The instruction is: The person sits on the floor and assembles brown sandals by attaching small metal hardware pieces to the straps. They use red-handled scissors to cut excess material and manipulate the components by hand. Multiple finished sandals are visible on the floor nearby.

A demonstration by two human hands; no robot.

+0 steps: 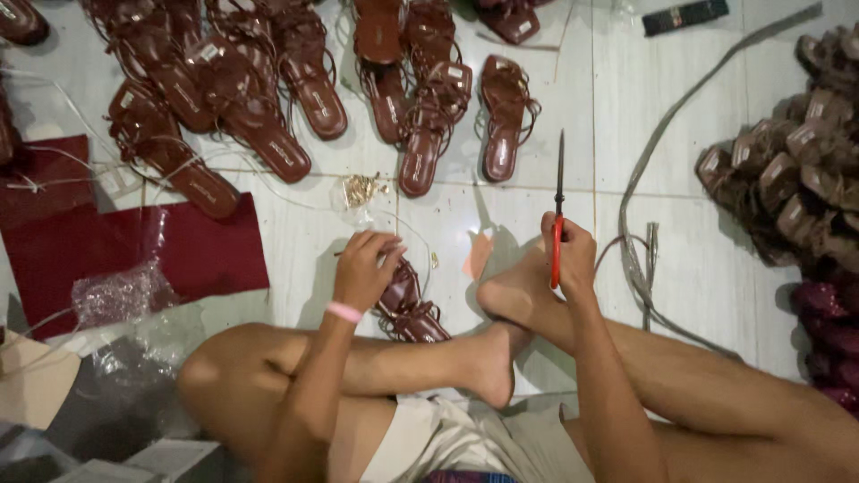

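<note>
I sit cross-legged on a white tiled floor (698,259). My left hand (365,266), with a pink band at the wrist, grips the straps of a dark brown strappy sandal (407,304) that lies on the floor by my knee. My right hand (570,255) is closed around the red handles of a pair of scissors (559,192), whose dark blades point straight away from me, shut. My bare foot rests under the right hand.
Several brown sandals (268,98) lie in rows across the far floor. A heap of brown pieces (796,170) rises at the right. Dark red sheets (134,255) and clear plastic bags (116,295) lie left. A small pile of gold fittings (361,190) and grey cords (640,268) sit nearby.
</note>
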